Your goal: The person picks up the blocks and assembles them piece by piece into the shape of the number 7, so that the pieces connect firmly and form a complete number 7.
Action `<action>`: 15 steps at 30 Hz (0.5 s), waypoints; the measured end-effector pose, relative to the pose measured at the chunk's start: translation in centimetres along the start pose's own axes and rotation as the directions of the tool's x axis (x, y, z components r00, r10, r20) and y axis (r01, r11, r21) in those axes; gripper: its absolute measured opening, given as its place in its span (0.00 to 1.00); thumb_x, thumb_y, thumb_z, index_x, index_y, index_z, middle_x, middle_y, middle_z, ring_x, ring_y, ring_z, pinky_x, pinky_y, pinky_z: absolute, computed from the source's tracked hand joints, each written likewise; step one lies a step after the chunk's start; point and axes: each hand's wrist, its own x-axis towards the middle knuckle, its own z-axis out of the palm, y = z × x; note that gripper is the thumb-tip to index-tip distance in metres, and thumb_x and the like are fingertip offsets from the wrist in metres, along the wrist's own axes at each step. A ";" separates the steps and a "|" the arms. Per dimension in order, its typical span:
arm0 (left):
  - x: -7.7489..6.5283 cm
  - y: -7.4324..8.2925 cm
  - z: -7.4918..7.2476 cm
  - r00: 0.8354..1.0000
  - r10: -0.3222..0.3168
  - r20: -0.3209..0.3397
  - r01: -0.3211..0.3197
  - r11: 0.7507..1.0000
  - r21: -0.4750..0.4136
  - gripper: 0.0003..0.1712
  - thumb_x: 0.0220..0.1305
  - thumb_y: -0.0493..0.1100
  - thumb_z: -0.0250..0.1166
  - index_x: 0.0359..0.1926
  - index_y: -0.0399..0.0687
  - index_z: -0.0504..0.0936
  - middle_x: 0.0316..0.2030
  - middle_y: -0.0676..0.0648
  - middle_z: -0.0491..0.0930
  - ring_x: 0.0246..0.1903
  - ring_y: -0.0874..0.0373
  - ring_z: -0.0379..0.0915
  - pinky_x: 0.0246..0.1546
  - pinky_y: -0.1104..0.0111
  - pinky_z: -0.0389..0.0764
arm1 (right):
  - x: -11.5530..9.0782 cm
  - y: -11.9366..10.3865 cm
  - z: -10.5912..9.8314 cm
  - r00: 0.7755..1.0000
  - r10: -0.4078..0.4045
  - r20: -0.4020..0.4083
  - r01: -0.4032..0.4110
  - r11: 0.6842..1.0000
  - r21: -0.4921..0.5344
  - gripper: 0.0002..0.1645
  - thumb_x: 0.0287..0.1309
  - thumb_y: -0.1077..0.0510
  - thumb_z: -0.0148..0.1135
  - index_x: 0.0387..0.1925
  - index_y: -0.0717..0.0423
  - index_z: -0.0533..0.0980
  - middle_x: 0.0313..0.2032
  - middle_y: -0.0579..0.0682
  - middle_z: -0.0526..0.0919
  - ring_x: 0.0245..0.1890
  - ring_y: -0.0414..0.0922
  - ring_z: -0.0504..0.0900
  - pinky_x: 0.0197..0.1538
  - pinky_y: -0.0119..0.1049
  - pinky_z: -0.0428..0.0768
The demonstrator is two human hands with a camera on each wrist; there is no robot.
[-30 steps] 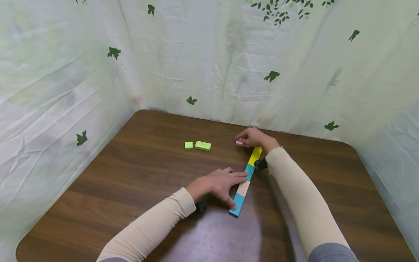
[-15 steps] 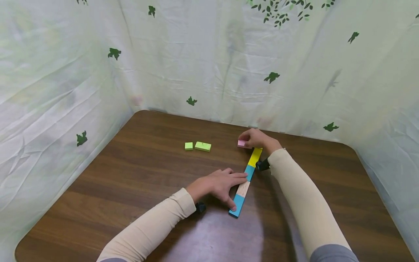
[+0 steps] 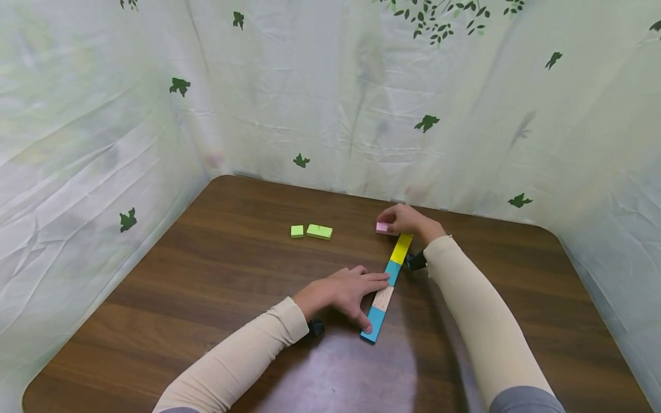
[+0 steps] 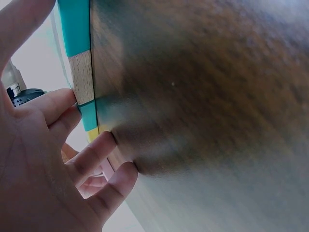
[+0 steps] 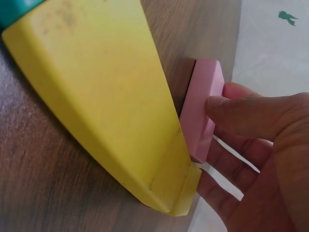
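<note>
A straight row of flat blocks runs away from me: a near blue block (image 3: pixel 376 320), a bare-wood block (image 3: pixel 383 297), a second blue block (image 3: pixel 393 272) and a yellow block (image 3: pixel 401 248). My left hand (image 3: pixel 348 291) lies along its left side with fingers spread, thumb on the near blue block and a fingertip at the second blue one. In the left wrist view, two other fingertips (image 4: pixel 126 169) touch the tabletop. My right hand (image 3: pixel 408 221) pinches a pink block (image 5: pixel 200 108) between thumb and fingers. That block lies crosswise at the yellow block's far end, its end right against it.
Left of the pink block, a small light-green block (image 3: pixel 296 232) and a longer light-green block (image 3: pixel 319 232) lie on the brown wooden table (image 3: pixel 206 275). Pale fabric (image 3: pixel 330 103) with green leaf and bird prints hangs behind the table's far edge.
My right hand has slid the pink block slightly to the right and nearer, toward the yellow block's far end. The left hand stays in place on the row.
</note>
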 end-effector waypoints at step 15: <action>-0.1 0.1 -0.1 1.000 -0.002 -0.001 0.002 1.000 0.000 0.57 0.50 0.70 0.72 0.77 0.66 0.55 0.78 0.66 0.47 0.71 0.56 0.55 0.67 0.56 0.65 | -0.5 0.2 0.0 1.000 0.000 -0.025 0.000 1.000 0.004 0.25 0.63 0.64 0.59 0.62 0.56 0.76 0.60 0.58 0.80 0.53 0.54 0.75 0.65 0.50 0.75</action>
